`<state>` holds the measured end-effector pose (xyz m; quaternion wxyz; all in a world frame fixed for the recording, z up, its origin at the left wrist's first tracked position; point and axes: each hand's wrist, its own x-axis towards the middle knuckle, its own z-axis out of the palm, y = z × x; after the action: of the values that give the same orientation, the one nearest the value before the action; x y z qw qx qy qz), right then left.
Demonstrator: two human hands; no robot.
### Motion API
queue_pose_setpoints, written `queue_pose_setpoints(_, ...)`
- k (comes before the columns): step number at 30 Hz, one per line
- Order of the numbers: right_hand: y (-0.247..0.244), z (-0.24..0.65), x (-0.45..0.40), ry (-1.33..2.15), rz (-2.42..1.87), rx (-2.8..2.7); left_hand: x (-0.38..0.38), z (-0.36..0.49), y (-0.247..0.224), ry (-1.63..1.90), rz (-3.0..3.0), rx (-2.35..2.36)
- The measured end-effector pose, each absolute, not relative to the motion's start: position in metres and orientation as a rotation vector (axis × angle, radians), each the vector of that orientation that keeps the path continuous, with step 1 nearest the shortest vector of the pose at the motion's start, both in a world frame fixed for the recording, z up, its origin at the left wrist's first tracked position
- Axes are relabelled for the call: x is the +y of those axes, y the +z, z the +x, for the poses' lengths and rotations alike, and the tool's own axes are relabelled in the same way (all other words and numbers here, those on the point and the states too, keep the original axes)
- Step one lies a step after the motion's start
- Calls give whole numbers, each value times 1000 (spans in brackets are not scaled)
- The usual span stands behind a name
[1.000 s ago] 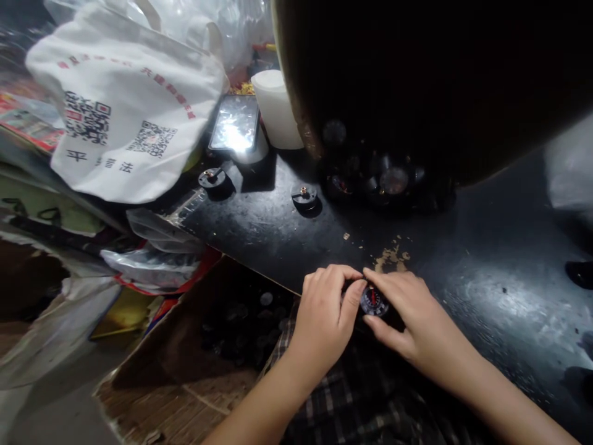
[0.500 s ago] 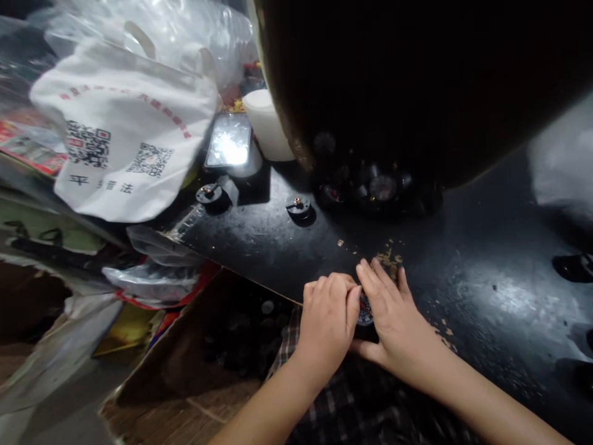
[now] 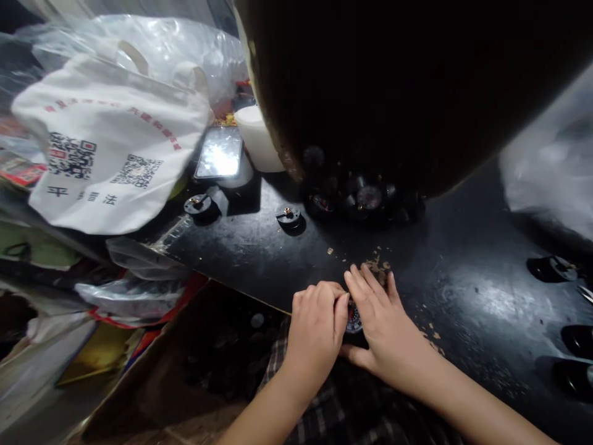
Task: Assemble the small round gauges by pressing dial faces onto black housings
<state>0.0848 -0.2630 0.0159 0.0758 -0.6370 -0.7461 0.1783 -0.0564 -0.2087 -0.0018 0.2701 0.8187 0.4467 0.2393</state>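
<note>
A small round dial (image 3: pixel 354 319) with a dark face and white and red marks lies between my hands at the table's near edge. My left hand (image 3: pixel 318 321) is closed, with fingers curled and thumb pressed at the dial's left side; anything pinched in its fingertips is hidden. Around the dial's right side, my right hand (image 3: pixel 378 318) grips it, fingers straight and together, little finger apart, thumb below. Two black round parts with brass studs, one farther left (image 3: pixel 198 205) and one nearer (image 3: pixel 289 217), sit on the table (image 3: pixel 241 247).
A big dark container (image 3: pixel 370 93) looms ahead, with several dials at its mouth. Left are a white printed bag (image 3: pixel 111 142), a lit panel (image 3: pixel 219 152) and a white roll (image 3: pixel 259 139). Below stands a carton (image 3: pixel 152 383) of dark parts. More black parts (image 3: pixel 551 269) lie right.
The whole view has shifted, so everything sits slightly farther left and lower. Both hands keep nearly the same pose around the dial.
</note>
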Motion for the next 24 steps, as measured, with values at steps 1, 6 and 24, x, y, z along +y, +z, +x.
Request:
queue_pose_setpoints(1, 19, 88, -262, 573, -1878, -2240, -208, -57, -2, 646, 2197, 1204)
queue_pose_setpoints(6, 42, 141, -225, 734, -1740, -2062, -206, -62, 1, 640, 2159, 1112)
queue_pose_setpoints(24, 37, 119, -255, 855, -1837, -1926, -208, -66, 10, 617, 2017, 999)
